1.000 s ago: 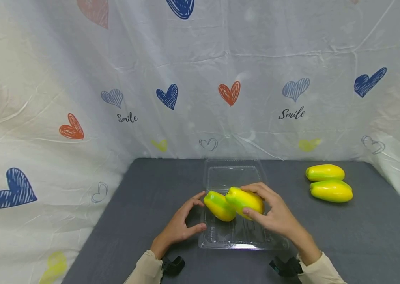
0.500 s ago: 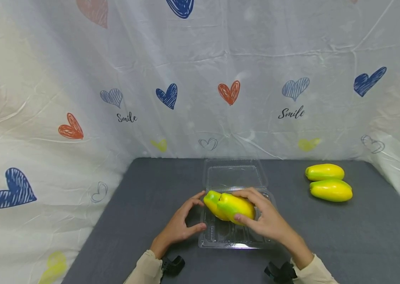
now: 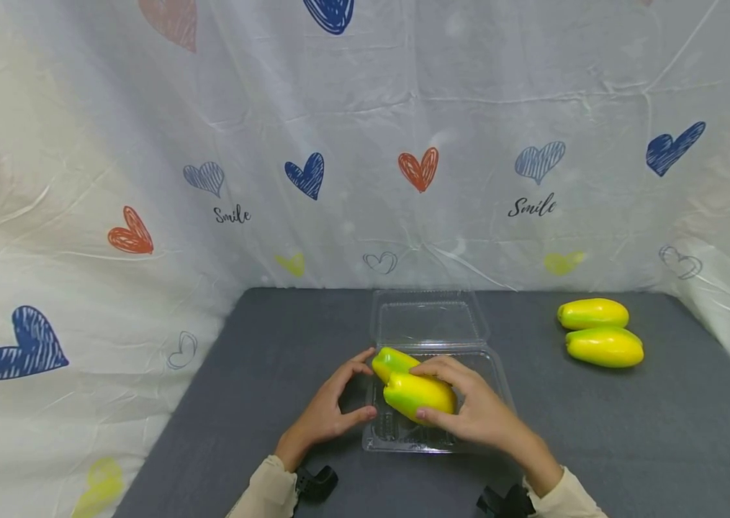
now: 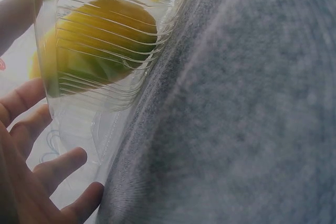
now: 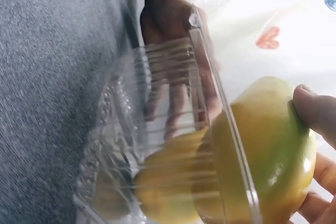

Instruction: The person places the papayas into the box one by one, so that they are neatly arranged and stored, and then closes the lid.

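Observation:
A clear plastic clamshell box [image 3: 404, 444] lies on the table with its lid [image 3: 426, 320] folded back, away from me. Inside it, toward the back left, rests one yellow-green papaya [image 3: 391, 360]. My right hand [image 3: 478, 403] grips a second papaya [image 3: 417, 396] between thumb and fingers, low over the box and in front of the first. In the right wrist view this papaya [image 5: 268, 145] rises above the box rim. My left hand [image 3: 332, 406] is spread at the box's left side, its fingertips [image 4: 73, 157] relaxed by the clear wall.
Two more papayas [image 3: 605, 348] lie side by side at the back right of the grey table [image 3: 261, 345]. A white curtain [image 3: 365, 223] printed with hearts hangs behind and at both sides. A black strap device [image 3: 316, 483] is on each wrist.
My right hand has carried its papaya left and toward me, lower over the front of the box. The left hand and the first papaya have stayed in place.

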### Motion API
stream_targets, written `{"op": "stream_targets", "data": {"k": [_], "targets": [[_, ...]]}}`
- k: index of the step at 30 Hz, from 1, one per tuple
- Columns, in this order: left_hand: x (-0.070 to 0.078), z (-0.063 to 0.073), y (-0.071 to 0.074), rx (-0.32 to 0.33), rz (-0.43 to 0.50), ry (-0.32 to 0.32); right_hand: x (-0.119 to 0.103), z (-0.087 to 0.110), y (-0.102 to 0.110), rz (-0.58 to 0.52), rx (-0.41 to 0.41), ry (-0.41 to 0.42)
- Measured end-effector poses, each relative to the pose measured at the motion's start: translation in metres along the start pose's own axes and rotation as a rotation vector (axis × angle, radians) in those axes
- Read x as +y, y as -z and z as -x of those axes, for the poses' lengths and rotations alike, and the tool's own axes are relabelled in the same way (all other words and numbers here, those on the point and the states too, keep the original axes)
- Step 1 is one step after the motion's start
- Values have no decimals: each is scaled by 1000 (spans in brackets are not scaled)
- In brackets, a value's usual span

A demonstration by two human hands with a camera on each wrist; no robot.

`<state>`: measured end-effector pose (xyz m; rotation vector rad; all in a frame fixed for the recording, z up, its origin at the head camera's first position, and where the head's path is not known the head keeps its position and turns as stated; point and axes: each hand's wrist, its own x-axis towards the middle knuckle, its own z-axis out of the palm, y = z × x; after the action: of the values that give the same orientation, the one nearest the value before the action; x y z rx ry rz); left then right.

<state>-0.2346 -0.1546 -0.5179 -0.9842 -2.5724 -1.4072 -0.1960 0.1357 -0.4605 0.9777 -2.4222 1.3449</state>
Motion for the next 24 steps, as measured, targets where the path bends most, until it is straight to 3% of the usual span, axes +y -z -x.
{"op": "stream_targets", "data": {"k": [14, 24], "targets": [[2, -1, 1, -2, 0, 18, 4, 1, -17, 48, -24, 96], [-2, -1, 0, -1, -2, 8, 2, 1, -21, 98, -57, 49]]}}
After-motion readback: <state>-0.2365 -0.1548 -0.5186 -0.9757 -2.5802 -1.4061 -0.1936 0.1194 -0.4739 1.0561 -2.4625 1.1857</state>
